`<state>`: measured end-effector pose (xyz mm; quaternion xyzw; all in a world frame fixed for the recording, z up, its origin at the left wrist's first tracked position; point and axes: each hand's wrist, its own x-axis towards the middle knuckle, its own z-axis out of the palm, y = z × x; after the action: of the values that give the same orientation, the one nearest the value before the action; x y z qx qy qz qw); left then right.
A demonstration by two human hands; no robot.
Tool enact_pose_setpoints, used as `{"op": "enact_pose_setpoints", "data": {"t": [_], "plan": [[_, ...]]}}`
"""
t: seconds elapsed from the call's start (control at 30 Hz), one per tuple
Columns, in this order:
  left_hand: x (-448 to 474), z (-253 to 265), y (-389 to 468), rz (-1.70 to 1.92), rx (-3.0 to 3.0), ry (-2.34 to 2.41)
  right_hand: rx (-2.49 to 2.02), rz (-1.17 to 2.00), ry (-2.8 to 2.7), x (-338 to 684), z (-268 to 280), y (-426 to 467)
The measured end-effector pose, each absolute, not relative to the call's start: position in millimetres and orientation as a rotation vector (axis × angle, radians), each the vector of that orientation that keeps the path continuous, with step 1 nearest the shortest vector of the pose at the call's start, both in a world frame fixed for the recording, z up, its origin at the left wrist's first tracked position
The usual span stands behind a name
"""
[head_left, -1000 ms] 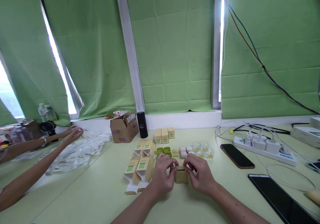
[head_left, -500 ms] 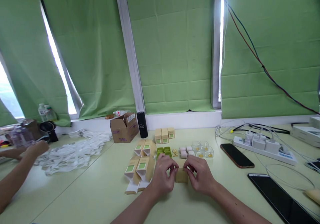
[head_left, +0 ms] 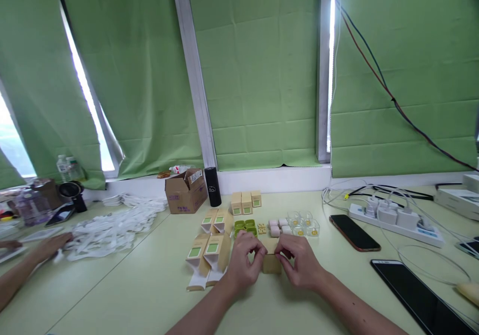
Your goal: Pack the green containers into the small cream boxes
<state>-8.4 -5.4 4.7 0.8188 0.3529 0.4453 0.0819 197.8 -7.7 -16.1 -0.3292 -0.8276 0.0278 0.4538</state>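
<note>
At the left end of the table (head_left: 142, 295), a co-worker's hand (head_left: 50, 247) lies beside a heap of white strips (head_left: 108, 232). Toward the back edge stand a carton (head_left: 185, 195) and a black cylinder (head_left: 212, 187). Nearer the front edge, left of the middle, are four window boxes (head_left: 220, 255), the nearest two with pale flaps hanging out toward that edge. The left hand (head_left: 244, 262) pinches one side of the small kraft box (head_left: 272, 263), set midway along the table; green cups (head_left: 250, 225) sit behind that hand. The right hand (head_left: 297, 260) pinches the opposite side, so the hands are apart with the box between.

The step in hand looks like folding or closing its top; whether the flap is tucked I cannot tell. The next move seems to call for light, even thumb pressure. Clear cups (head_left: 312, 228) stand behind the right hand; a phone (head_left: 355, 232) lies farther right.
</note>
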Motion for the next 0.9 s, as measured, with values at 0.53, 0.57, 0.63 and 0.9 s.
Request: {"op": "enact_pose_setpoints", "data": {"t": [0.53,0.57,0.63,0.9], "plan": [[-6.5,-5.1,10.0,1.287,2.229,1.532,-1.063,0.090,-2.092,216.8,-17.6,6.7],[-6.2,-4.6,10.2,1.297,2.217,1.536,-1.044,0.096,-2.082,217.4,-17.8,6.7],[-6.1,-5.0,11.0,1.293,2.199,1.537,-0.989,0.117,-2.080,217.9,-17.4,5.6],[-7.2,-11.1,13.4,1.255,2.265,1.532,-1.097,0.042,-2.113,212.6,-20.3,7.4]]}}
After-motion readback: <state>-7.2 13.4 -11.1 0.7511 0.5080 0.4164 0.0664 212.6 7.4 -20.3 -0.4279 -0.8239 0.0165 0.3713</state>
